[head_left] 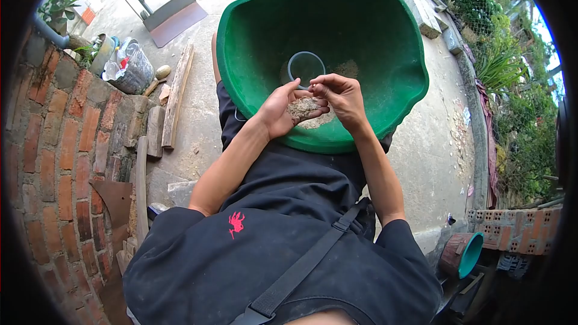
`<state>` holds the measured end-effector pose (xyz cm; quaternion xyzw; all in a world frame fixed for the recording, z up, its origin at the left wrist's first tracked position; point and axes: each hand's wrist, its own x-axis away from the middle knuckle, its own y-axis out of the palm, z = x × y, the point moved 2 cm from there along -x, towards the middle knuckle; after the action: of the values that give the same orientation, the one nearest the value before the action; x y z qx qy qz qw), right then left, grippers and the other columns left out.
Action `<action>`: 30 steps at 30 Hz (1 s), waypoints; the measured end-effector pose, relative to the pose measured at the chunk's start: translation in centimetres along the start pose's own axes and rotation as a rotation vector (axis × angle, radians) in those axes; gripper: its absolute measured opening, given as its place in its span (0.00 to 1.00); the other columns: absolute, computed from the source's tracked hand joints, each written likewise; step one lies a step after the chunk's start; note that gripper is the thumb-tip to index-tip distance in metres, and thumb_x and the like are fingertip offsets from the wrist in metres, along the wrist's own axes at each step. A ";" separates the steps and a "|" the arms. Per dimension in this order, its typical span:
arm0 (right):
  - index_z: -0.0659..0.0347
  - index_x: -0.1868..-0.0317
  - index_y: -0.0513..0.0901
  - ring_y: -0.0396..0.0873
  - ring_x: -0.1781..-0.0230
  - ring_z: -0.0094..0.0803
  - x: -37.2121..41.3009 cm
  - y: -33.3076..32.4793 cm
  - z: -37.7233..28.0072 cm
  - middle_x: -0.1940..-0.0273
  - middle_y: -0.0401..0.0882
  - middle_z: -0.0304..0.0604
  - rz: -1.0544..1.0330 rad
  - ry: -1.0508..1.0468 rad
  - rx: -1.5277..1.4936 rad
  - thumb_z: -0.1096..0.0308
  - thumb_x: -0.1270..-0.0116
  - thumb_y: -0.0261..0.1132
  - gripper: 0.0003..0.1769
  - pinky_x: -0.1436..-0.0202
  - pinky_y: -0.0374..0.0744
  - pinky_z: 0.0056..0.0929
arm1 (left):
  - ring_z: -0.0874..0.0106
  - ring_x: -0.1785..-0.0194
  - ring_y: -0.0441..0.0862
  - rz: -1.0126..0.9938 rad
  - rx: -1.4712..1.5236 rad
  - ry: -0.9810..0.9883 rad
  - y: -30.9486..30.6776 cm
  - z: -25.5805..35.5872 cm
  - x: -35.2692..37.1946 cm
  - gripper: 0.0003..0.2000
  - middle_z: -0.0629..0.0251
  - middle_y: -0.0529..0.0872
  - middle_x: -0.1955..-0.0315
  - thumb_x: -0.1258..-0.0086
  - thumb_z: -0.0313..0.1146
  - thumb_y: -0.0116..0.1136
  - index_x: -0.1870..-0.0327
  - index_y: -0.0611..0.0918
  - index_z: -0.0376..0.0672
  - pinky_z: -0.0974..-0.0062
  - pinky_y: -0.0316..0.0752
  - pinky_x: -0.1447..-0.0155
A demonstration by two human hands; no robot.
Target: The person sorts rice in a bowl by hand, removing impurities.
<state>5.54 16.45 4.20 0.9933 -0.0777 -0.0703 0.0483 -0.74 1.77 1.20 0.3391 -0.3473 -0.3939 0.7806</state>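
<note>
A large green tub [379,42] rests tilted at my lap, with pale grain-like material [316,121] on its inner floor. Over it my left hand [280,108] is turned palm up, cupped around a small heap of the same pale grains [303,106]. My right hand [343,97] is just beside it, thumb and fingertips pinched together above the heap; whatever is between them is too small to name. A round clear container with a grey rim [307,54] lies inside the tub, just beyond my fingertips.
A brick wall [66,162] runs along the left, with wooden planks [179,96] and a bucket [131,69] beside it. A metal hand truck [174,21] stands at the upper left. Plants [512,78] and a concrete edge line the right; a teal-lined bucket [471,256] is lower right.
</note>
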 end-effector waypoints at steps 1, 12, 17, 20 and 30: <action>0.66 0.57 0.86 0.81 0.66 0.20 -0.1 -0.1 0.1 0.64 0.86 0.41 0.000 0.001 0.000 0.75 0.30 0.66 0.05 0.59 0.81 0.19 | 0.54 0.46 0.84 -0.014 0.020 -0.021 -0.1 0.0 -0.1 0.27 0.48 0.85 0.53 0.17 0.47 0.31 0.47 0.77 0.28 0.59 0.79 0.37; 0.66 0.53 0.84 0.80 0.65 0.21 -0.4 -0.9 0.8 0.61 0.86 0.41 -0.068 0.023 -0.329 0.70 0.29 0.66 0.09 0.58 0.81 0.19 | 0.54 0.47 0.85 -0.012 -0.004 -0.018 0.0 -0.1 -0.1 0.31 0.44 0.85 0.52 0.17 0.48 0.28 0.46 0.78 0.24 0.61 0.80 0.37; 0.66 0.52 0.84 0.80 0.64 0.23 -0.4 -1.1 1.1 0.61 0.85 0.41 -0.114 0.062 -0.449 0.70 0.28 0.65 0.10 0.58 0.81 0.20 | 0.54 0.47 0.85 -0.013 -0.006 -0.007 0.0 -0.1 -0.1 0.31 0.45 0.85 0.52 0.17 0.47 0.28 0.46 0.78 0.24 0.62 0.80 0.37; 0.66 0.51 0.83 0.80 0.64 0.23 -0.4 -1.1 1.1 0.61 0.84 0.41 -0.124 0.053 -0.453 0.69 0.27 0.64 0.10 0.57 0.81 0.20 | 0.54 0.47 0.85 -0.004 -0.011 -0.012 0.1 0.0 0.0 0.31 0.45 0.85 0.52 0.17 0.47 0.28 0.46 0.78 0.24 0.62 0.80 0.37; 0.64 0.49 0.83 0.79 0.64 0.20 -0.3 -1.0 0.7 0.59 0.84 0.41 -0.134 0.091 -0.505 0.69 0.26 0.63 0.10 0.59 0.80 0.19 | 0.55 0.48 0.85 -0.014 -0.042 0.011 0.0 -0.1 -0.1 0.31 0.45 0.85 0.51 0.17 0.47 0.28 0.45 0.78 0.24 0.62 0.80 0.38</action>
<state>5.28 17.44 3.43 0.9549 0.0107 -0.0455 0.2931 -0.72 1.89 1.10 0.3270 -0.3323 -0.4049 0.7866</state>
